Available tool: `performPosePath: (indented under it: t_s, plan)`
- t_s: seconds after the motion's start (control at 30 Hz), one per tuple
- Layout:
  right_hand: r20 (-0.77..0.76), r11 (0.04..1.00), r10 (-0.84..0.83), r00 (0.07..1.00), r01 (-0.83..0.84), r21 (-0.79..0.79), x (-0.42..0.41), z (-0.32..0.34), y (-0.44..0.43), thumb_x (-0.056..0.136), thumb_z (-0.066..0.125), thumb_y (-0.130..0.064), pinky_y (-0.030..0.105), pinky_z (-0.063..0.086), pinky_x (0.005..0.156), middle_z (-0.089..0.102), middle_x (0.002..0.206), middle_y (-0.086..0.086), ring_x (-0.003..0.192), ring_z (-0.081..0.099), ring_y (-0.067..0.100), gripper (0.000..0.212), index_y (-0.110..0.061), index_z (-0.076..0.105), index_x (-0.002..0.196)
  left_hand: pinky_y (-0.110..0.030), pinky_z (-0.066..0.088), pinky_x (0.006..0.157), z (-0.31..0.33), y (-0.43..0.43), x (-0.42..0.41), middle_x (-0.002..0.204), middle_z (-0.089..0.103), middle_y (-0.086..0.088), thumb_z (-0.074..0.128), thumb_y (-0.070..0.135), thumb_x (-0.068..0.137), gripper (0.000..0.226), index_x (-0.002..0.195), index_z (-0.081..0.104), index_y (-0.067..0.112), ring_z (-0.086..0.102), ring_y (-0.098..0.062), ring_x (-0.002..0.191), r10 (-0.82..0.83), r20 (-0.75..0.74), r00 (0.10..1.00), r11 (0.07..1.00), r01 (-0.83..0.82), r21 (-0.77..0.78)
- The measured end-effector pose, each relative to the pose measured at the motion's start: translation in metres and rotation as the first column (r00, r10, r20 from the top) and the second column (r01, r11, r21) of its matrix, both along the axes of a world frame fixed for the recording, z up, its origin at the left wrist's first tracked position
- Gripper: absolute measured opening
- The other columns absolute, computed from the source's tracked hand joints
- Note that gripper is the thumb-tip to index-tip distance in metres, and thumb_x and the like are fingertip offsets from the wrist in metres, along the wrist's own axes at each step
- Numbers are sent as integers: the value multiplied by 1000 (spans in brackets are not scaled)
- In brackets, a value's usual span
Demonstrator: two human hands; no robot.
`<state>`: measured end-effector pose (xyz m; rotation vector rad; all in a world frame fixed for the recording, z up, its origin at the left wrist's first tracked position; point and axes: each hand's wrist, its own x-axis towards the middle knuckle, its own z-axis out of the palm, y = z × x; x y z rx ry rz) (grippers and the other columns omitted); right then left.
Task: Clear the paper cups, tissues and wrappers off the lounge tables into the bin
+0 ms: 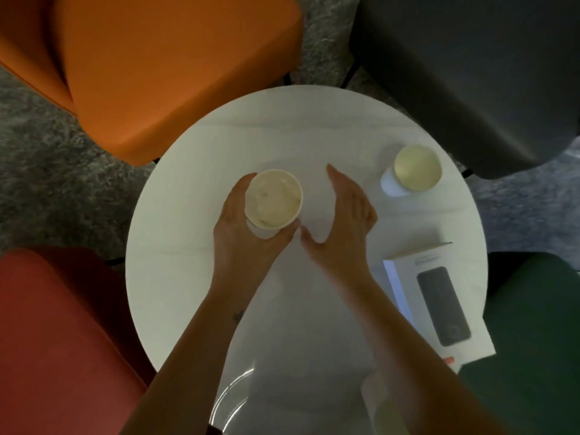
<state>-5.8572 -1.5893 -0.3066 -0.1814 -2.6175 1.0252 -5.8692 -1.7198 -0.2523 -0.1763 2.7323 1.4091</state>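
I have the left hand (248, 233) wrapped round a cup (273, 202) near the middle of the table (175, 277), fingers on its left side, thumb on the near side. I cannot tell whether it stands on the top or is lifted. The right hand (342, 221) is just beside it on the right, fingers straight, holding nothing. A second cup (415, 167) stands well apart, toward the far right rim. A white box (405, 277) lies at the right edge, its near corner overhanging. Round the table are an orange chair (175, 73), a grey chair (470, 73), a red chair (53, 340) and a green chair (533, 324), all on carpet (37, 158).
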Motion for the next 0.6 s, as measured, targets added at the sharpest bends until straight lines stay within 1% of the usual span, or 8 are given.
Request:
performPosePath:
  t_s: [0.03, 0.1, 0.17, 0.23, 0.33, 0.43, 0.53, 0.6]
  plan:
    - [-20, 996, -92, 996, 93, 18, 1, -2, 15, 62, 76, -18, 35, 18, 102, 46, 135, 8, 127, 32, 18, 88, -26, 27, 135, -16, 39, 94, 3, 6, -1, 128, 54, 1, 82, 32, 65, 77, 131, 45, 16, 47, -5, 108, 0, -16, 1000, 1000, -1, -25]
    - [-26, 949, -314, 949, 315, 25, -3, -1, 45, 61, 76, -15, 38, 17, 103, 44, 137, 13, 129, 33, 23, 89, -21, 28, 137, -21, 39, 94, 10, 17, -4, 126, 55, 0, 81, 32, 66, 75, 130, 45, 16, 45, -5, 106, -9, -22, 1000, 999, 8, -36]
    - [-29, 874, -484, 875, 484, 33, -14, 2, 73, 61, 82, -24, 44, 26, 105, 47, 135, 17, 127, 41, 33, 88, -11, 37, 136, -26, 41, 95, 16, 28, -6, 125, 56, -4, 80, 29, 68, 72, 129, 46, 13, 44, -6, 106, -25, -29, 999, 999, 24, -46]
    - [22, 823, -567, 823, 565, 54, -25, 2, 88, 63, 81, -39, 50, 33, 103, 48, 134, 18, 124, 46, 35, 89, -7, 41, 134, -29, 42, 96, 20, 36, -8, 126, 55, -6, 80, 27, 69, 71, 129, 46, 11, 43, -7, 107, -42, -36, 998, 998, 40, -53]
    - [152, 835, -541, 827, 550, -19, -37, -6, 101, 66, 79, -43, 45, 24, 109, 43, 140, 11, 128, 41, 29, 93, -12, 33, 139, -33, 45, 96, 23, 44, -10, 126, 56, -9, 80, 22, 70, 69, 128, 46, 7, 43, -8, 106, -70, -53, 996, 997, 67, -46]
    - [156, 836, -530, 833, 544, -65, -42, -14, 105, 70, 76, -43, 44, 24, 109, 47, 136, 11, 123, 45, 29, 87, -10, 33, 138, -35, 47, 96, 24, 51, -11, 121, 53, -1, 80, 20, 70, 67, 128, 46, 7, 43, -6, 106, -97, -56, 994, 995, 96, -17]
    - [70, 879, -470, 880, 474, -57, -35, -15, 101, 67, 78, -39, 39, 25, 103, 54, 126, 11, 115, 51, 27, 88, -9, 33, 137, -16, 42, 93, 26, 56, -12, 117, 44, 17, 80, 24, 70, 68, 128, 45, 16, 43, 4, 103, -112, -80, 990, 994, 113, 0]
    - [37, 936, -350, 936, 351, -35, -22, -13, 95, 64, 82, -33, 37, 23, 101, 56, 122, 10, 113, 53, 25, 95, -17, 25, 138, -1, 34, 87, 31, 59, -12, 112, 40, 28, 79, 28, 71, 66, 125, 40, 28, 43, 18, 100, -126, -106, 986, 992, 127, 1]
